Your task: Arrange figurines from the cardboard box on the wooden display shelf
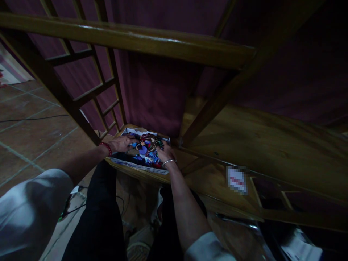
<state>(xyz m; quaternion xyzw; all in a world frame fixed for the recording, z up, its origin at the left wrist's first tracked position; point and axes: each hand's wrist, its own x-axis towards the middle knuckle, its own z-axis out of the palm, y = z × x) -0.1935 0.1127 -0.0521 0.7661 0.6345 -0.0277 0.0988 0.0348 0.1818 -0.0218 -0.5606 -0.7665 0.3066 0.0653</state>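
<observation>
Floor side: far left, brown tiles (27, 148) with pale grout lines, a dark cable (35, 119) running across.
Lattice: glossy wooden bars (94, 90) in a stepped pattern, smooth purple cloth behind them.
Left wrist: you have a red beaded bracelet (106, 148) on.
Left hand: your left hand (123, 143) lies over the box's left end, fingers reaching forward onto the pile; whether they pinch anything, I can't tell.
Box: the shallow rectangular box (140, 167), thin-walled and cardboard-like, sits on the wooden shelf (201, 177); that support likely leaves both hands free for its contents.
Pile: here are the small colourful pieces (146, 149), jumbled inside the box between your hands, some shiny, blues and reds leading.
Right hand: your right hand (165, 152) dips in at the right end, fingers curled; its grip is unclear.
Right wrist: a thin silvery bracelet (169, 162).
Card: a blurred white card (237, 180) at the shelf, well apart.
</observation>
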